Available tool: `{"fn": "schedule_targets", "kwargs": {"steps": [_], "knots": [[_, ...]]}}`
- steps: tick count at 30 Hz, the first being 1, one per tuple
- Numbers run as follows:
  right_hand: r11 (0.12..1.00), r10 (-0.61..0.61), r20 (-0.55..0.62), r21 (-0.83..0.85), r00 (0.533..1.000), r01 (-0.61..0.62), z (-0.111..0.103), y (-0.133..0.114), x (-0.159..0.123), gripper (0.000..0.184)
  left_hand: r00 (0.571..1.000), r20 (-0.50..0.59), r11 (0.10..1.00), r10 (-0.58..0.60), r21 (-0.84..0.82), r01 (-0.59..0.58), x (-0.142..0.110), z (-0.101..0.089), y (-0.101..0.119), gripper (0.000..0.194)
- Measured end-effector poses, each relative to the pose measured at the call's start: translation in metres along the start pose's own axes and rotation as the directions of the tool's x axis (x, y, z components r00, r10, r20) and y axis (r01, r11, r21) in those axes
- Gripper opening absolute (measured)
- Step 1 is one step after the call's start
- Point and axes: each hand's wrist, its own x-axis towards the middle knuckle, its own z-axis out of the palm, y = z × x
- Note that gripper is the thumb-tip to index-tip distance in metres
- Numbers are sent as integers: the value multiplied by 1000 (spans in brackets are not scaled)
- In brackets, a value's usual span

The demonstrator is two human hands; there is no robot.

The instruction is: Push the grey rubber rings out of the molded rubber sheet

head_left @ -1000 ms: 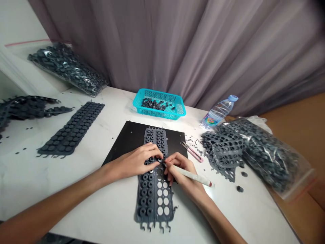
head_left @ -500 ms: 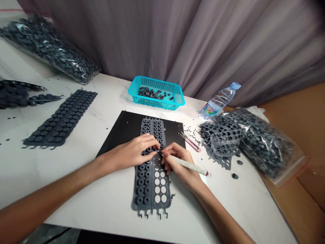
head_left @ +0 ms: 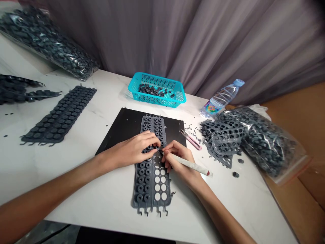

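Observation:
A grey rubber sheet [head_left: 151,176] of ring-shaped parts lies lengthwise on a black mat [head_left: 127,127] in front of me. Its near right rows have empty round holes. My left hand [head_left: 135,150] lies on the sheet's middle, fingers curled and pressing down on the rings. My right hand [head_left: 176,162] grips a white pen-like tool [head_left: 190,165] with a red end, its tip on the sheet beside my left fingertips.
A teal basket [head_left: 157,90] with loose rings stands behind the mat. A pink cutter [head_left: 191,139] lies right of the mat. Emptied sheets [head_left: 220,142], a bag of parts [head_left: 266,142] and a water bottle [head_left: 220,98] are at right. A full sheet [head_left: 59,115] and another bag [head_left: 45,40] are at left.
The view has shifted up and to the right, so everything sits lower and further left in frame. Both hands stay at the same spot on the sheet.

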Motion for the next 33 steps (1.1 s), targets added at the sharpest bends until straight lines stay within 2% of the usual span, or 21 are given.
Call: {"fn": "schedule_targets", "kwargs": {"steps": [9,17,20,23,27,29,33], "knots": [[1000,8,-13,-4,1000,-8,1,-3,1,4,1000,8,998,9,63,-10,0,-3,4,16],[998,-18,-3,-57,1000,17,1,6,0,2,989,95,932,109,337,-135,-5,-1,3,26],[995,-24,-9,-93,1000,24,2,4,0,3,990,79,919,116,370,-137,-6,2,1,29],[988,-34,-12,-152,999,32,3,-1,0,5,994,1,965,108,239,-105,-6,7,-1,30],[979,-52,-22,-197,998,46,3,-5,-2,7,993,-110,996,-40,-81,31,-4,12,-3,27],[988,-40,-29,-148,999,35,3,-3,-2,7,991,-92,985,-100,-147,86,-3,11,-3,26],[996,5,-25,85,1000,-3,0,3,-2,2,992,8,976,-126,-180,125,-2,2,-2,22]]}}
